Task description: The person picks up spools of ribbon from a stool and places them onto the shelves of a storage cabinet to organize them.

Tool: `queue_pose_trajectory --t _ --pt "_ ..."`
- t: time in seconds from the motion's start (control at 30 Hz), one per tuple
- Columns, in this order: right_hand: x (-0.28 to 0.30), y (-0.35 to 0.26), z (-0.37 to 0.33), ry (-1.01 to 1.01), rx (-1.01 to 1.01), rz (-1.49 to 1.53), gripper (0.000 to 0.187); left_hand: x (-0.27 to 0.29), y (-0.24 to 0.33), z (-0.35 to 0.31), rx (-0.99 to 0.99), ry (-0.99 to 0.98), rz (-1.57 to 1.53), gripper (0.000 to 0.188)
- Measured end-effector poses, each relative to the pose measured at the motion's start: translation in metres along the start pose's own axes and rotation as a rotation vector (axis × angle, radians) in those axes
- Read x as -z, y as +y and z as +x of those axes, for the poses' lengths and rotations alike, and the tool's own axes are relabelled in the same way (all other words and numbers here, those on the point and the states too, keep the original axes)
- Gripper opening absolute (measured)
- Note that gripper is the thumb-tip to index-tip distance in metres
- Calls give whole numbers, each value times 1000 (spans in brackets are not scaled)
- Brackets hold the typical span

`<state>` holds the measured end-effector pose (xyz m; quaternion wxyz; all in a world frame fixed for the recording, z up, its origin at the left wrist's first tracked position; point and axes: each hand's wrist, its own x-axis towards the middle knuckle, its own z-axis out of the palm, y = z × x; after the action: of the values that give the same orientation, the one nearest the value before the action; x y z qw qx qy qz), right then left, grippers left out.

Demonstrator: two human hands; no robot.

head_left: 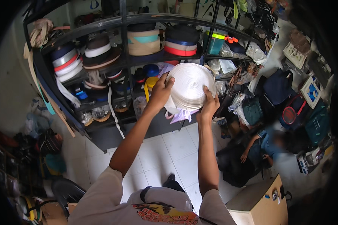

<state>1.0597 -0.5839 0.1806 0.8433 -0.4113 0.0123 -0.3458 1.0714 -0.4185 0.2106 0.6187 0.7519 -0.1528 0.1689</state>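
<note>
Head view now, and here's a thick white disc of coiled fabric tape (192,82), up before the black metal shelf rack (101,138); a slackened pinch could let its layers slide or unwind! Left hand (160,92) grasps the left rim, thumb on top; right hand (209,106) clasps the lower-right edge, both arms stretched well forward.

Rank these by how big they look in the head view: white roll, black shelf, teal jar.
1. Black shelf
2. White roll, probably looking larger because it is nearer the camera
3. Teal jar
</note>
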Motion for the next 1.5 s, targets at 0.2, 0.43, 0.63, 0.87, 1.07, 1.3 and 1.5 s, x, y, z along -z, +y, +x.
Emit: queue_pose_trajectory --t 0.2,0.43,0.63,0.87,1.07,1.3,1.5 --pt "-24 35 85 82 56 89 47 -75 -34 79 -41 222 42 55" --pt "-40 75 130 108 61 -16 70 -133 -55 131 11 319 -248 65" --pt "-64 104 174 -116 25 -6 85 -155 -76 200 80 402 -439 65" --pt "-53 102 249 -251 -50 19 79 -195 -67 243 -141 258 -449 89" --pt "-22 91 280 -452 -30 155 114 -215 -76 257 -123 101 -553 81" --pt "12 114 318 -272 91 -187 111 -241 -70 255 -120 57 -662 97" --pt "22 113 346 -237 32 8 63 -266 -86 267 -275 88 -395 89"
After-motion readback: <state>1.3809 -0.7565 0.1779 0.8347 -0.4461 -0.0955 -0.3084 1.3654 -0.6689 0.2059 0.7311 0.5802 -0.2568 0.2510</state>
